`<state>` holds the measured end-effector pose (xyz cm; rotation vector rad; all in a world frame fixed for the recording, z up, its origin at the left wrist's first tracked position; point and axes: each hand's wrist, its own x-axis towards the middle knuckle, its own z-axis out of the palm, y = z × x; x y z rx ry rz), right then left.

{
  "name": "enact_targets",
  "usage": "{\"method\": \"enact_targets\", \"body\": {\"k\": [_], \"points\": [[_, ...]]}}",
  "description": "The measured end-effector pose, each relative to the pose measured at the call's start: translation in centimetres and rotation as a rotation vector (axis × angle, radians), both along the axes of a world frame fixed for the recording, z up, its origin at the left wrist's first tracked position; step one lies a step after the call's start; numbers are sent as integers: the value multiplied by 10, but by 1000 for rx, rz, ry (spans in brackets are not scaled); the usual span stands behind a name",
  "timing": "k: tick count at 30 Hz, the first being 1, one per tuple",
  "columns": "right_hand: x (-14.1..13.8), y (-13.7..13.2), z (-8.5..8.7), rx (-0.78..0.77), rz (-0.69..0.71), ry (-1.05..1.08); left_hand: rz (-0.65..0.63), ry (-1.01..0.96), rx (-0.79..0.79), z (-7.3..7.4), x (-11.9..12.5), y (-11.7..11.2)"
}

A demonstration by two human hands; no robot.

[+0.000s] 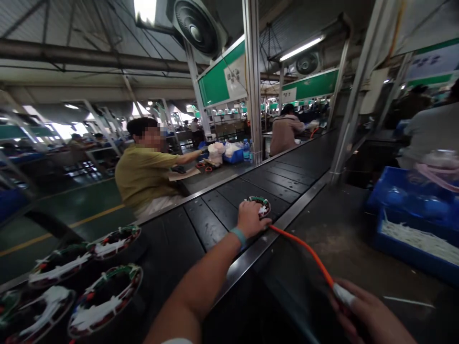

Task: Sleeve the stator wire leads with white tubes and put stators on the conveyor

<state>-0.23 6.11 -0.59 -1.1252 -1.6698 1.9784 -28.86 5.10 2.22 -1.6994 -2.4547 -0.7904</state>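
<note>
On the dark conveyor belt (201, 222), my left hand (249, 219) grips a ring-shaped motor stator (264, 206) by its near side, covering part of it. Green, white and dark red windings show along its rim. An orange cord (304, 243) runs from beside the stator, over the metal edge, to my right hand (366, 310). The fingers of that hand are closed around the cord's near end. A white piece (344, 294) shows there; whether it is tape on a finger or part of the cord is unclear. Blur hides the rest of that grip.
Several larger stators (105, 303) stand on the belt at lower left. Blue bins (423, 253), one holding white strips, sit on the bench at right. A co-worker in a yellow-green shirt (147, 172) sits across the belt. Metal posts (253, 86) rise beside it.
</note>
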Motion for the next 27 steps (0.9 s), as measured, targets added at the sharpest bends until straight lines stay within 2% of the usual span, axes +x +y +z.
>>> {"method": "enact_targets", "body": {"k": [3, 6, 10, 13, 15, 17, 19, 22, 24, 27], "points": [[-46, 7, -3, -184, -19, 144, 12, -11, -27, 2, -4, 8], [-67, 9, -9, -281, 41, 188, -79, -115, -151, -6, 17, -4], [-86, 3, -6, -228, 261, 279, -309, -365, -425, -25, 56, -43], [-99, -3, -1, -139, 458, 323, -353, -482, -508, -25, 61, -72], [-104, -3, -3, -82, 490, 285, -314, -500, -555, -16, 46, -88], [-102, 2, -9, -7, 472, 193, -233, -462, -604, -1, 19, -103], [-95, 10, -19, 69, 477, 121, -128, -371, -624, 17, -13, -119], [-73, 20, -31, 121, 560, 42, 73, -194, -597, 40, -57, -142], [-52, 24, -35, 165, 596, 5, 186, -99, -601, 48, -78, -153], [-16, 26, -40, 196, 528, 29, 268, 20, -606, 46, -90, -157]]}}
